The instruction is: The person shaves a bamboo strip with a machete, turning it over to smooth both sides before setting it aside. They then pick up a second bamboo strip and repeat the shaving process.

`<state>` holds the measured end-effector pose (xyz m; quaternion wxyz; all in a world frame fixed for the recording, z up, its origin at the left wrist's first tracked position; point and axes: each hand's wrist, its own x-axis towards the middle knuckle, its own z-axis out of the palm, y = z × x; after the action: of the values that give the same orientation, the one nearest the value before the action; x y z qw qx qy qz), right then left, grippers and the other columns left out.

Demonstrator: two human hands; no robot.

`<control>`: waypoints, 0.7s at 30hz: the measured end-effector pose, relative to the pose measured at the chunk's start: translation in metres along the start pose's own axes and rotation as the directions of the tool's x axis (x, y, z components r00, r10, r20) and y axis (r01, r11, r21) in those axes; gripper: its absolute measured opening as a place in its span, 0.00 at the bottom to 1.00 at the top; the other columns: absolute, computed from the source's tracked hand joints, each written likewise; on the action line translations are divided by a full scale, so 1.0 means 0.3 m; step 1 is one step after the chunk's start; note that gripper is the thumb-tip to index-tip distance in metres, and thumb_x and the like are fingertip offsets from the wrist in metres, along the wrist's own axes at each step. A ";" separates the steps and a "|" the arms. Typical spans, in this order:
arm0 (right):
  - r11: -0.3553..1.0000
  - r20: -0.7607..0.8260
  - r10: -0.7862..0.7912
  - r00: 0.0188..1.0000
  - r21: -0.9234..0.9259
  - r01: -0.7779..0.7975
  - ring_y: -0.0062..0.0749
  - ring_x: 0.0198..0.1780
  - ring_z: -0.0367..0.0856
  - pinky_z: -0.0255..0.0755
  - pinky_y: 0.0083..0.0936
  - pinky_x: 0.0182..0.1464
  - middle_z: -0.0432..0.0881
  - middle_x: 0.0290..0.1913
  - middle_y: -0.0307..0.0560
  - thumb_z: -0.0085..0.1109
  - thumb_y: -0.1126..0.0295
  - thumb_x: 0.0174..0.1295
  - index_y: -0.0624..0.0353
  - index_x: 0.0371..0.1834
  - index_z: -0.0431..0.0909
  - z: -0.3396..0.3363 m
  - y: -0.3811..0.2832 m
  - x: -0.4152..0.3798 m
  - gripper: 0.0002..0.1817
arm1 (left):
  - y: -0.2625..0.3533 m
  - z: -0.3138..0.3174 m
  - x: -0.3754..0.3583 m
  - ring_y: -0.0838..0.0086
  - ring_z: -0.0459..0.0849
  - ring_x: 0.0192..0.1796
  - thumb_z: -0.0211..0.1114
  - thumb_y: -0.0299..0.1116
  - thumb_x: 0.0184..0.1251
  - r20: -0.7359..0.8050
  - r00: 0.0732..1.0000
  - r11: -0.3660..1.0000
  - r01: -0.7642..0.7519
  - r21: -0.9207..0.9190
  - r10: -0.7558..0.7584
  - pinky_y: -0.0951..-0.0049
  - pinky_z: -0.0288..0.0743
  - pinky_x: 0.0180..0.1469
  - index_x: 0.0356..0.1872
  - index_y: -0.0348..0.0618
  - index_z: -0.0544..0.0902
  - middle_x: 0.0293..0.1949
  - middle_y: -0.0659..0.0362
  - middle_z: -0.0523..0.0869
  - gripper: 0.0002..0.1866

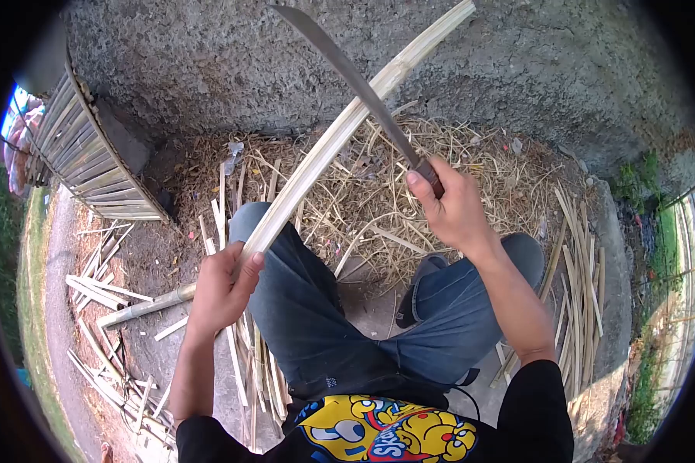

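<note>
My left hand (225,287) grips the lower end of a long, pale bamboo strip (310,171), which slants up to the right past the wall's base. In my right hand (452,202) is the dark handle of a machete (346,71), its long blade pointing up and to the left. The blade crosses the strip about midway along, overlapping it in this view. My fingers on both sides are wrapped round what they hold. Below, my bent legs in jeans (378,332) rest on the ground.
Shavings (394,208) cover the ground before me, up to a rough grey wall (301,77). Split strips (583,285) lie at the right, more at the left beside a round bamboo pole (150,305). A slatted bamboo panel (93,154) leans at the upper left.
</note>
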<state>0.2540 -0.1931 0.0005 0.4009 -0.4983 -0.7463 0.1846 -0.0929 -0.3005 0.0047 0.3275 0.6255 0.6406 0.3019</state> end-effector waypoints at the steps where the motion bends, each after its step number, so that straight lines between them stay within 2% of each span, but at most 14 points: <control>1: 0.994 0.090 -0.061 0.994 -0.080 0.068 0.40 0.20 0.79 0.70 0.39 0.25 0.74 0.17 0.45 0.55 0.40 0.74 0.58 0.36 0.76 0.018 -0.025 -0.026 0.29 | 0.005 0.001 0.004 0.83 0.73 0.21 0.63 0.44 0.80 -0.007 1.000 1.000 -0.001 0.003 0.001 0.73 0.66 0.24 0.27 0.38 0.77 0.17 0.64 0.77 0.22; 2: 0.978 0.183 -0.112 0.977 -0.153 0.141 0.45 0.21 0.82 0.73 0.42 0.25 0.76 0.18 0.47 0.56 0.38 0.73 0.57 0.37 0.75 0.028 -0.036 -0.035 0.29 | 0.006 0.003 0.009 0.83 0.73 0.21 0.63 0.43 0.81 0.026 1.000 1.000 -0.006 -0.005 0.007 0.73 0.66 0.24 0.27 0.38 0.78 0.17 0.64 0.77 0.22; 3: 0.978 0.180 -0.114 0.977 -0.150 0.142 0.45 0.21 0.82 0.73 0.42 0.25 0.76 0.18 0.47 0.56 0.38 0.73 0.57 0.37 0.75 0.031 -0.037 -0.032 0.29 | 0.010 0.005 0.013 0.83 0.73 0.21 0.63 0.43 0.81 0.062 0.998 1.000 -0.011 -0.013 0.012 0.73 0.66 0.24 0.28 0.38 0.78 0.17 0.64 0.77 0.21; 5: 0.921 0.200 -0.281 0.939 -0.218 0.322 0.49 0.24 0.85 0.78 0.46 0.25 0.79 0.20 0.49 0.58 0.35 0.70 0.55 0.38 0.75 0.042 -0.037 -0.035 0.30 | 0.042 -0.005 0.006 0.83 0.73 0.21 0.62 0.43 0.81 0.094 0.995 0.999 0.021 -0.024 -0.018 0.73 0.66 0.24 0.29 0.37 0.78 0.17 0.64 0.77 0.21; 7: 0.913 0.223 -0.289 0.931 -0.229 0.339 0.49 0.23 0.85 0.79 0.45 0.24 0.79 0.21 0.48 0.58 0.34 0.68 0.53 0.39 0.75 0.020 -0.007 -0.006 0.30 | 0.053 -0.007 -0.006 0.81 0.74 0.21 0.62 0.43 0.81 0.090 0.996 1.000 0.009 -0.004 -0.009 0.72 0.67 0.24 0.29 0.36 0.78 0.17 0.63 0.78 0.21; 10: 0.816 0.169 -0.379 0.910 -0.403 0.415 0.48 0.22 0.85 0.79 0.45 0.23 0.79 0.21 0.47 0.57 0.33 0.68 0.51 0.41 0.75 -0.026 0.039 0.058 0.29 | 0.049 -0.036 0.012 0.77 0.75 0.20 0.63 0.43 0.81 0.070 0.997 0.998 -0.037 0.049 0.033 0.69 0.68 0.24 0.30 0.35 0.78 0.17 0.59 0.78 0.21; 12: 0.789 0.126 -0.354 0.927 -0.492 0.368 0.46 0.21 0.84 0.77 0.44 0.23 0.77 0.20 0.46 0.56 0.34 0.70 0.51 0.42 0.75 -0.091 0.100 0.120 0.28 | 0.047 -0.061 0.004 0.76 0.74 0.19 0.63 0.41 0.80 0.037 0.994 0.989 -0.102 0.107 0.098 0.66 0.66 0.24 0.28 0.35 0.77 0.16 0.57 0.77 0.21; 13: 0.861 0.060 -0.223 0.973 -0.455 0.225 0.44 0.20 0.81 0.74 0.40 0.25 0.77 0.19 0.46 0.54 0.36 0.73 0.54 0.41 0.76 -0.144 0.131 0.155 0.28 | 0.036 -0.097 -0.020 0.76 0.72 0.18 0.64 0.41 0.79 0.046 0.999 0.989 -0.028 0.147 0.022 0.66 0.64 0.23 0.25 0.36 0.76 0.15 0.57 0.76 0.22; 14: 0.925 -0.063 0.049 0.997 -0.375 -0.069 0.40 0.19 0.79 0.70 0.38 0.26 0.75 0.17 0.44 0.53 0.38 0.75 0.57 0.36 0.76 -0.212 0.214 0.216 0.29 | -0.003 -0.136 -0.064 0.75 0.71 0.18 0.65 0.41 0.78 0.052 0.999 0.980 -0.014 0.199 0.004 0.66 0.63 0.23 0.23 0.36 0.76 0.14 0.56 0.75 0.23; 16: 0.871 -0.327 0.250 0.911 -0.335 -0.359 0.31 0.18 0.75 0.68 0.36 0.24 0.69 0.15 0.40 0.54 0.40 0.76 0.61 0.27 0.73 -0.408 0.474 0.331 0.32 | -0.109 -0.210 -0.183 0.74 0.70 0.17 0.67 0.42 0.76 0.065 0.998 0.954 -0.025 0.297 0.006 0.65 0.62 0.23 0.21 0.36 0.75 0.13 0.56 0.74 0.24; 17: 0.836 -0.334 0.506 0.795 -0.040 -0.548 0.27 0.16 0.72 0.65 0.32 0.20 0.67 0.15 0.37 0.53 0.40 0.76 0.59 0.27 0.73 -0.475 0.554 0.329 0.31 | -0.150 -0.230 -0.233 0.74 0.69 0.17 0.68 0.42 0.75 0.069 0.997 0.941 -0.041 0.337 0.019 0.65 0.61 0.22 0.20 0.37 0.75 0.13 0.55 0.73 0.25; 18: 0.818 -0.373 0.559 0.741 0.101 -0.567 0.24 0.14 0.69 0.63 0.26 0.17 0.66 0.15 0.34 0.53 0.40 0.76 0.57 0.27 0.72 -0.498 0.609 0.320 0.30 | -0.148 -0.229 -0.257 0.74 0.69 0.16 0.68 0.42 0.75 0.045 0.999 0.949 -0.012 0.316 -0.002 0.65 0.61 0.22 0.20 0.37 0.74 0.13 0.55 0.73 0.25; 19: 0.827 -0.372 0.544 0.752 0.086 -0.556 0.24 0.14 0.69 0.63 0.26 0.17 0.66 0.15 0.34 0.53 0.40 0.76 0.57 0.27 0.72 -0.485 0.582 0.318 0.30 | -0.137 -0.223 -0.278 0.74 0.69 0.16 0.68 0.42 0.75 0.020 0.999 0.958 0.028 0.285 -0.036 0.65 0.61 0.22 0.20 0.37 0.74 0.13 0.56 0.74 0.25; 21: 0.785 -0.382 0.602 0.701 0.443 -0.433 0.24 0.13 0.68 0.62 0.26 0.17 0.68 0.17 0.34 0.54 0.40 0.76 0.58 0.32 0.74 -0.413 0.534 0.252 0.30 | -0.148 -0.208 -0.266 0.78 0.72 0.17 0.69 0.43 0.75 -0.024 0.989 0.960 0.149 0.239 -0.147 0.68 0.62 0.21 0.21 0.38 0.74 0.13 0.57 0.74 0.25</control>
<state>0.4326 -0.0714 -0.0008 0.5871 -0.6486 -0.4006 0.2724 -0.1692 -0.3802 0.0103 0.2694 0.6099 0.7183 0.1986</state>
